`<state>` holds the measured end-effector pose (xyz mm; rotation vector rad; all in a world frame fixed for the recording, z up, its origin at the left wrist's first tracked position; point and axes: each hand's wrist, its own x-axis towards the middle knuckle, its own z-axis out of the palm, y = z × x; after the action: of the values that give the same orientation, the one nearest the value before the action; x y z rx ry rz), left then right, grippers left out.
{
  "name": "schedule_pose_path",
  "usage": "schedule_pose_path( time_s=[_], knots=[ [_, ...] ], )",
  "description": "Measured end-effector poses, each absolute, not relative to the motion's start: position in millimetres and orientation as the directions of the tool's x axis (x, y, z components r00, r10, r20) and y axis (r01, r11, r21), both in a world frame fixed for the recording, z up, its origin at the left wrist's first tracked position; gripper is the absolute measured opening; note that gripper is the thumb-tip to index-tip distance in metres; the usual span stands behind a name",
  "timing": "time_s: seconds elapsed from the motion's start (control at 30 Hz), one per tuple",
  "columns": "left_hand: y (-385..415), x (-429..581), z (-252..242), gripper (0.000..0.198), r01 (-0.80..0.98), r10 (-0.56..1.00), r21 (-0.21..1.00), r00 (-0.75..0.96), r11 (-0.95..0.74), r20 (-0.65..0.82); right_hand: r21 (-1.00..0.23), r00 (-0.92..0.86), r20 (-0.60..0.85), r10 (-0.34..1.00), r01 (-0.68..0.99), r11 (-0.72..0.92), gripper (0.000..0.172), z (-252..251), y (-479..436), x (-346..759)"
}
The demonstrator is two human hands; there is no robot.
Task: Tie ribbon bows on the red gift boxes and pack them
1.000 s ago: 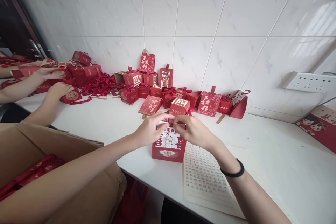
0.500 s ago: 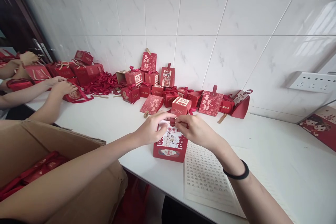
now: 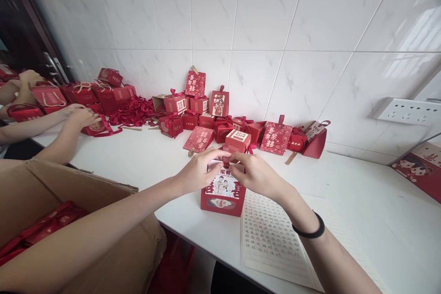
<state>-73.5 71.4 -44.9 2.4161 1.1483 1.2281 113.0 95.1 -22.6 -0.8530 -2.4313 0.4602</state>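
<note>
A red paper gift box (image 3: 223,206) stands upright near the table's front edge, its front printed with a bride and groom and white-and-red lettering. At its top is a short dark red ribbon loop (image 3: 226,161). My left hand (image 3: 200,170) closes on the loop from the left, index finger along its top and thumb lower down. From the right my right hand (image 3: 257,172) pinches the same loop, its fingertips close to the left ones. The fingers partly hide the loop and the box's upper edge. Right behind stands a smaller red box (image 3: 237,140) with a pale label.
Several red gift boxes (image 3: 277,138) line the wall, beside a heap of red ribbons (image 3: 136,110). Handwritten sheets (image 3: 272,234) lie right of my box. A cardboard carton (image 3: 138,234) stands at left front. Another person's hands (image 3: 81,117) handle a red box (image 3: 94,127).
The view has shifted slightly. Both my hands stay at the ribbon loop, with the right fingers slightly changed. The gift box stays in place.
</note>
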Motion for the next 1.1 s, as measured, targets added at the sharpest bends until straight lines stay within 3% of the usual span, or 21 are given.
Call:
schedule_pose_path(
  time_s=[0.17, 0.57, 0.8, 1.1],
  knots=[
    [72.5, -72.8, -48.0, 0.039, 0.522, 0.728, 0.526, 0.328, -0.671, 0.603, -0.422, -0.655, 0.374, 0.657, 0.511, 0.749, 0.014, -24.0, 96.4, 112.1],
    [74.4, -73.7, -48.7, 0.033, 0.449, 0.76, 0.616, 0.315, -0.647, 0.569, -0.425, -0.706, 0.382, 0.596, 0.438, 0.792, 0.019, -21.9, 95.9, 114.9],
    [72.9, -75.0, -49.4, 0.044, 0.491, 0.757, 0.583, 0.323, -0.647, 0.569, -0.424, -0.709, 0.372, 0.599, 0.444, 0.789, 0.024, -22.1, 94.5, 113.7],
    [72.4, -73.2, -50.1, 0.041, 0.504, 0.735, 0.547, 0.334, -0.669, 0.591, -0.423, -0.707, 0.371, 0.602, 0.448, 0.787, 0.018, -23.5, 96.2, 113.4]
  ],
)
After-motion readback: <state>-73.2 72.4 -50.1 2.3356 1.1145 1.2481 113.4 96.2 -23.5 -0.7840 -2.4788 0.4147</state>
